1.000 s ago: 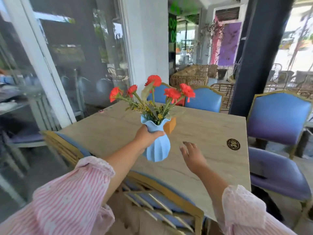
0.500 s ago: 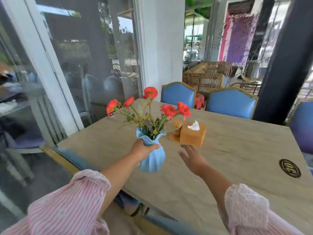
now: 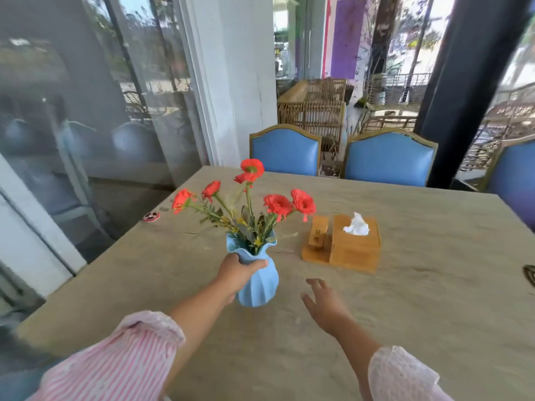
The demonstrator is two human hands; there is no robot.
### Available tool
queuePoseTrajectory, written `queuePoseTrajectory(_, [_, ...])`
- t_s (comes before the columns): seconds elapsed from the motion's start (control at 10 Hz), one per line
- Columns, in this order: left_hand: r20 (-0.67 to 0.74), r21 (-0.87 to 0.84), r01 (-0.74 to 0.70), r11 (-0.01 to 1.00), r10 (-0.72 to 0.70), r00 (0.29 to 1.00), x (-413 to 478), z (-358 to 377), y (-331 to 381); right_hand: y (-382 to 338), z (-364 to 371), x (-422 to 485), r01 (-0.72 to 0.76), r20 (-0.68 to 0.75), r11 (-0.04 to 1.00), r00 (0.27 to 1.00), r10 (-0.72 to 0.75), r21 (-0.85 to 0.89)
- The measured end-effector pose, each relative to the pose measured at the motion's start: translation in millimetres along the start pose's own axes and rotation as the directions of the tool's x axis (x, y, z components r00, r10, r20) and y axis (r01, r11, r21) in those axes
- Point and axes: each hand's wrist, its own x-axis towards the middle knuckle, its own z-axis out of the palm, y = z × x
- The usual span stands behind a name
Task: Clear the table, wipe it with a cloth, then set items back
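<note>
Blue vase [image 3: 257, 285] holding red flowers [image 3: 249, 198], wooden tissue box [image 3: 355, 244] with tissue [image 3: 356, 225]

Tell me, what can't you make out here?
- Head view: fingers of the left hand, hidden behind the blue vase.
- Whether the vase's base touches the table: angle unclear.
- Dark round mark: cut off by the right edge.
- Writing on the small wooden stand: too small.

Vase [image 3: 258, 283] was pale blue, flowers [image 3: 277, 203] were red on green stems, table [image 3: 434, 299] was beige with faint grain, tissue box [image 3: 355, 250] was honey-brown, tissue [image 3: 356, 225] was white, chairs [image 3: 285, 154] were blue with gold trim, sleeve [image 3: 115, 363] was pink-and-white striped.
</note>
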Motion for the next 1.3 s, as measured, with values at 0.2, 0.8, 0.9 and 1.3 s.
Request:
queuePoseTrajectory(0.2, [0.067,0.004,0.002,1.0,-0.003,0.998,95.1,11.0,-2.4,-4.3,10.9,66.1,-0.095,-0.068,0.994,0.994,0.091,-0.057])
queuePoseTrajectory(0.8, [0.136,0.0,-0.085,0.996,0.084,0.987,235.2,56.2,17.9,-36.7,40.3,173.1,-0.059,-0.114,0.986,0.99,0.077,0.153])
queuePoseTrajectory(0.9, [0.151,-0.009,-0.102,0.995,0.102,0.983,239.9,59.3,15.1,-35.7,45.3,173.7,-0.062,-0.115,0.986,0.99,0.081,0.158])
queuePoseTrajectory(1.3, [0.16,0.076,-0.14,0.987,0.126,0.979,229.8,55.3,7.7,-39.3,42.6,160.6,-0.07,-0.118,0.983,0.989,0.091,0.168])
